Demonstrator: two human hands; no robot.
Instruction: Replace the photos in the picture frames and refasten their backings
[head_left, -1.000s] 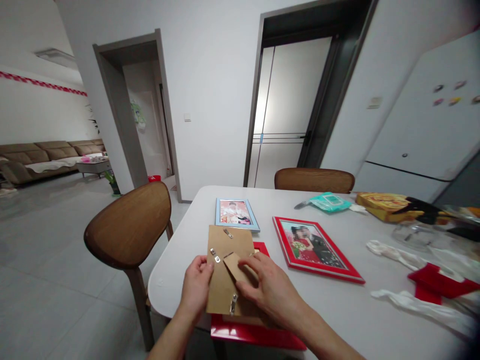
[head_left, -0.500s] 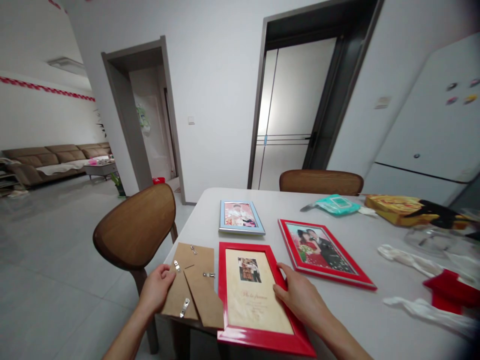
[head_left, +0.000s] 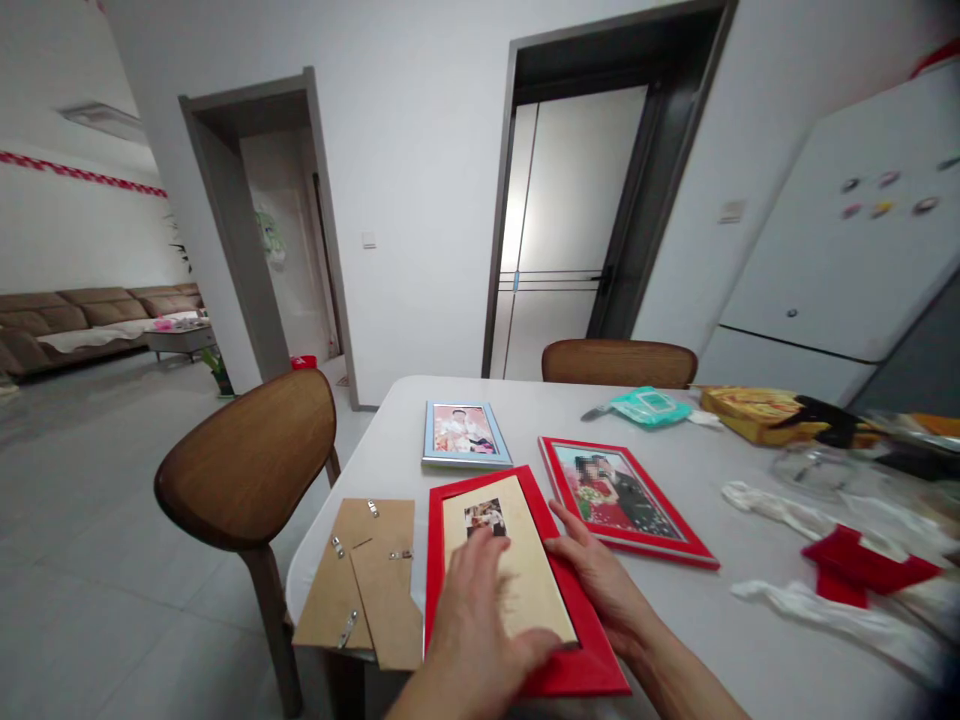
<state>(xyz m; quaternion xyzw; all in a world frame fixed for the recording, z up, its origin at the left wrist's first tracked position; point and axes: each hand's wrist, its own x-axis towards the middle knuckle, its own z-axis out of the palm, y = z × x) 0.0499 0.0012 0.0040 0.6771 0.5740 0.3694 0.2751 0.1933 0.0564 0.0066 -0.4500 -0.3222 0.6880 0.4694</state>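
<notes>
A red photo frame (head_left: 551,570) lies near the table's front edge, slightly turned, with a cream printed sheet (head_left: 517,575) inside it. My right hand (head_left: 592,570) grips the frame's right side, thumb on top. Over the sheet is my left hand (head_left: 480,610), fingers spread and partly hiding the print; whether it touches the sheet cannot be told. Left of the frame rests a brown backing board (head_left: 390,580) with metal clips and a stand flap. Farther back are a light blue framed picture (head_left: 465,430) and a second red framed picture (head_left: 622,495).
On the white table (head_left: 517,400) lie a teal packet (head_left: 649,407), a yellow box (head_left: 750,412), white and red cloth (head_left: 862,565) and clear plastic at the right. Wooden chairs stand at the left (head_left: 251,455) and behind (head_left: 619,362).
My left hand has let go of the backing board and moved right, over the cream sheet. The red frame in my right hand has turned slightly. The whole view has shifted a little.
</notes>
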